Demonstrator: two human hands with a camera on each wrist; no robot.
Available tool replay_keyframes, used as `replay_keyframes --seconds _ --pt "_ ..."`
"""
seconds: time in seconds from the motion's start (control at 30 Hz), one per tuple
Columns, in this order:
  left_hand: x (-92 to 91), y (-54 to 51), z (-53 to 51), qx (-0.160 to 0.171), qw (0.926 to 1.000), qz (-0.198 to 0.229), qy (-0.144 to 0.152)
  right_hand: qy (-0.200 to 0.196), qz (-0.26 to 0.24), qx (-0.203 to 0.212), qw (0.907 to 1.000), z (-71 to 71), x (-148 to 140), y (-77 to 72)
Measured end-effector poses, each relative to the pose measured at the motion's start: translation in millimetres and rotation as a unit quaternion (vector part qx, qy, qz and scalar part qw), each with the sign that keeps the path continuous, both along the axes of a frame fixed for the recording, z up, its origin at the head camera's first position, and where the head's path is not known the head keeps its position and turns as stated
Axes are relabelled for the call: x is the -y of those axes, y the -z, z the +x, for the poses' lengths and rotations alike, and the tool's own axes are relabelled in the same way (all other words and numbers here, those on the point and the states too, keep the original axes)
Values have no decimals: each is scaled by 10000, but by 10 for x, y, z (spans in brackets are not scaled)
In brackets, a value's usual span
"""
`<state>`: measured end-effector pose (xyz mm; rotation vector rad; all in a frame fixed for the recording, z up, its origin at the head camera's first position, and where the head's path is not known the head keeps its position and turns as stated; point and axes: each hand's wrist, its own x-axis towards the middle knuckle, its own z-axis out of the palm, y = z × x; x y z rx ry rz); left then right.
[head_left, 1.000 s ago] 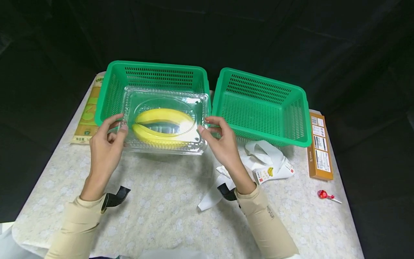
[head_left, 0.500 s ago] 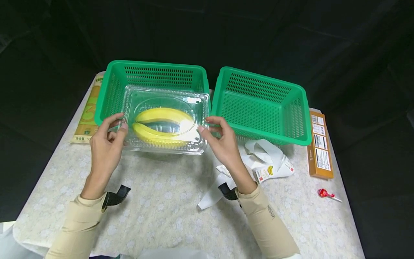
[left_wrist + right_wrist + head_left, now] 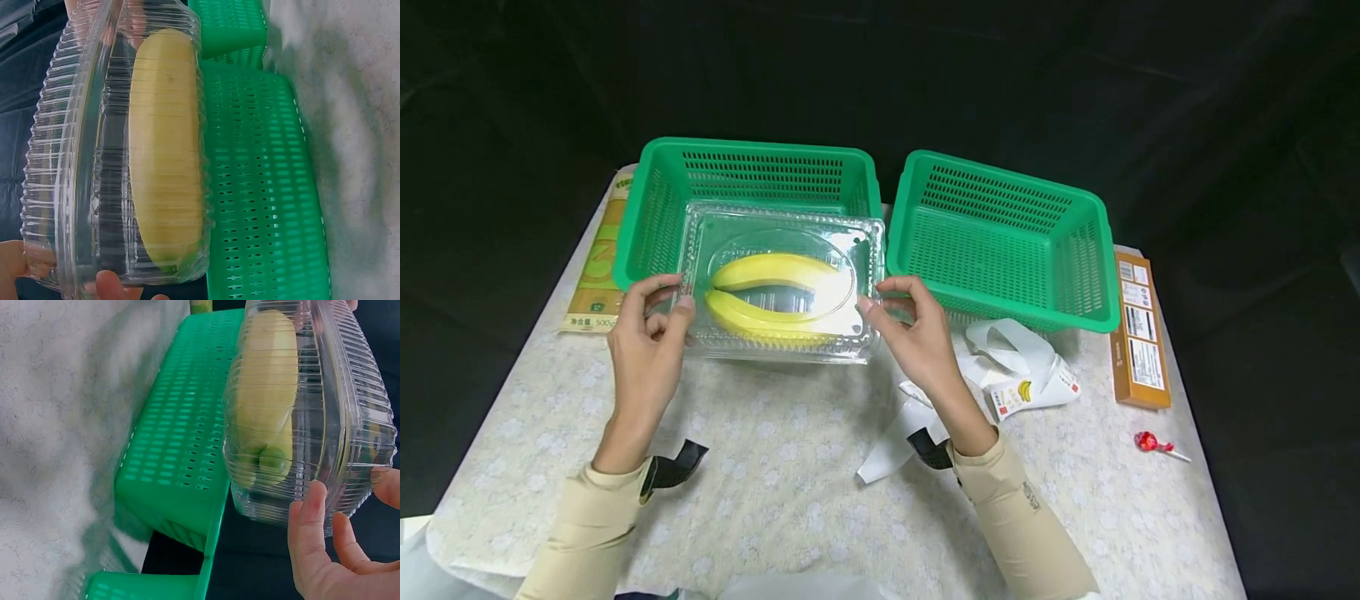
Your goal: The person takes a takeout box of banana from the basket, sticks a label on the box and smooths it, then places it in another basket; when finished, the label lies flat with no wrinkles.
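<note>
LOG — Box point(image 3: 784, 242): I find it raised over the left basket's point(image 3: 760, 152) near rim, bananas point(image 3: 771, 268) inside; contact with rim indeterminable | Left hand point(image 3: 649, 346), box's 8 o'clock; right hand point(image 3: 921, 340), 4 o'clock: each pinches one end, presumably to keep it level and closed.

Forearms point(image 3: 583, 521) extend forward, left grip point(image 3: 647, 350) and right grip point(image 3: 923, 337) both curled and pinching.
</note>
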<state>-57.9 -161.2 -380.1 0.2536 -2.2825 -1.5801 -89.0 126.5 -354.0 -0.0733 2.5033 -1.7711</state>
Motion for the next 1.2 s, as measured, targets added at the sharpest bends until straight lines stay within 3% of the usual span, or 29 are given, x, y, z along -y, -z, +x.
replay_keyframes --seconds 0.43,0.83,1.2 --pt "7 9 25 -12 9999 79 -64 -64 -91 -140 9998 9 11 58" --pt "-3 49 115 -54 9999 129 62 11 -117 -141 9998 250 -28 60" --pt "-7 89 118 -204 9996 78 195 74 -180 17 9998 281 -39 111"
